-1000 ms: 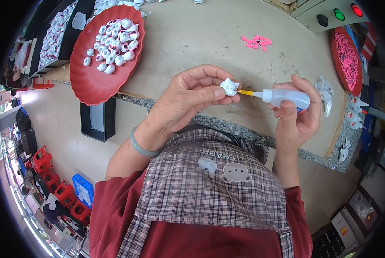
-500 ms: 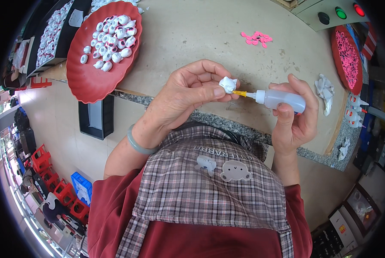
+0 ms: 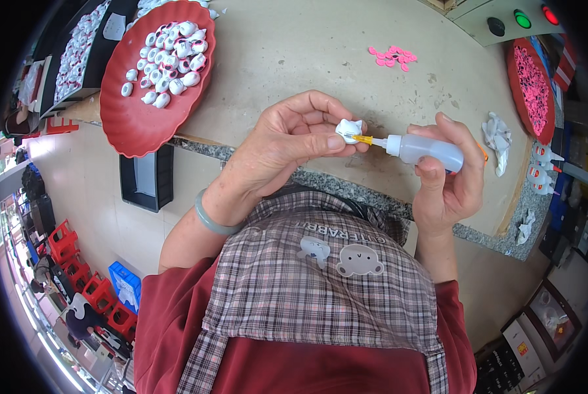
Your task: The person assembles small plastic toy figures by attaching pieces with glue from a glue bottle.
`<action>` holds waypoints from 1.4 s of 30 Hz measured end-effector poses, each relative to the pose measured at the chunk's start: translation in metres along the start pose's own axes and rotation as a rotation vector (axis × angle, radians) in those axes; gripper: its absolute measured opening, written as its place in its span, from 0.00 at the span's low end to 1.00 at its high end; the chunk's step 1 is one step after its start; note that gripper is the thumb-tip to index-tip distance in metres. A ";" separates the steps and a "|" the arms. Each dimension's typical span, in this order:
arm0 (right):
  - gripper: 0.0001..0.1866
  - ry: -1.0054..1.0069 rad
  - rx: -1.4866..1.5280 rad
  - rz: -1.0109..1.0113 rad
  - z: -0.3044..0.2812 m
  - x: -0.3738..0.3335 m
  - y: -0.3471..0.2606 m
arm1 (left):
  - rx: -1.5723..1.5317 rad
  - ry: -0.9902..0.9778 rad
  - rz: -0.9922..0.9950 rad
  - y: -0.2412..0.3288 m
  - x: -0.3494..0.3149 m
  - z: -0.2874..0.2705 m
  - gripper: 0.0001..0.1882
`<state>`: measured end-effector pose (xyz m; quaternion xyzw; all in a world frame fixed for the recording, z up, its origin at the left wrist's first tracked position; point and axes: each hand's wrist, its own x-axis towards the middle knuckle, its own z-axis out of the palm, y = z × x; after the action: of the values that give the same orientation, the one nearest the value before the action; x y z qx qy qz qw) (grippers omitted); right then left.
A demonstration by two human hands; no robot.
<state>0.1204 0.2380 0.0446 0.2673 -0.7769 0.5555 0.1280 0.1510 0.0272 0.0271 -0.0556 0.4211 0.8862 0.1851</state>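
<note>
left hand (image 3: 293,141) raised, fingers pinched shut | right hand (image 3: 446,177) upright, fingers curled closed

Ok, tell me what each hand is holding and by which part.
The left hand pinches a small white piece by its sides between thumb and fingertips. The right hand grips a squeeze bottle around its body, its yellow nozzle touching the piece.

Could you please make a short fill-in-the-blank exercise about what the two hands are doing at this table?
1. The left hand pinches a small ____ piece.
2. The right hand holds a squeeze bottle whose ____ tip touches the piece.
3. More such pieces lie in the ____ dish at the left.
4. Loose pink bits lie on the ____.

Missing words: white; yellow; red; table
</note>
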 end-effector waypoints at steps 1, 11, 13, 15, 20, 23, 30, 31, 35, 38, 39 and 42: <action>0.24 0.015 0.002 -0.020 0.001 0.000 0.001 | 0.000 -0.001 -0.001 -0.001 0.000 0.000 0.12; 0.24 0.030 -0.021 -0.046 0.000 -0.002 0.002 | -0.028 0.011 0.012 -0.002 0.000 -0.002 0.12; 0.23 0.042 0.001 -0.052 0.000 -0.003 0.004 | -0.040 0.016 0.007 -0.002 0.000 -0.002 0.12; 0.23 0.054 0.023 -0.057 -0.001 -0.004 0.004 | -0.033 0.024 0.013 -0.002 0.000 -0.002 0.12; 0.23 0.040 -0.020 -0.092 -0.003 -0.004 0.004 | -0.039 0.019 0.021 -0.003 0.001 -0.003 0.12; 0.23 0.048 -0.010 -0.084 -0.003 -0.005 0.004 | -0.040 0.016 0.022 -0.003 0.001 -0.003 0.12; 0.23 0.054 -0.034 -0.120 -0.001 -0.003 0.006 | -0.039 0.020 0.014 -0.002 0.001 -0.004 0.13; 0.23 0.052 -0.027 -0.123 -0.001 -0.003 0.006 | -0.039 0.021 0.014 -0.002 0.001 -0.004 0.13; 0.23 0.044 -0.021 -0.131 0.000 -0.002 0.006 | -0.022 0.024 0.037 -0.004 0.002 -0.005 0.13; 0.23 0.018 -0.013 -0.109 0.002 -0.002 0.006 | -0.014 0.027 0.037 -0.006 0.002 -0.006 0.12; 0.23 0.017 -0.012 -0.109 0.002 -0.002 0.005 | -0.008 0.035 0.030 -0.006 0.002 -0.005 0.12; 0.23 -0.019 -0.025 -0.079 0.003 -0.002 0.004 | -0.027 0.039 -0.001 -0.004 0.001 -0.003 0.12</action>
<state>0.1203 0.2370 0.0393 0.3014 -0.7739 0.5377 0.1455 0.1510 0.0275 0.0215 -0.0755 0.4128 0.8904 0.1763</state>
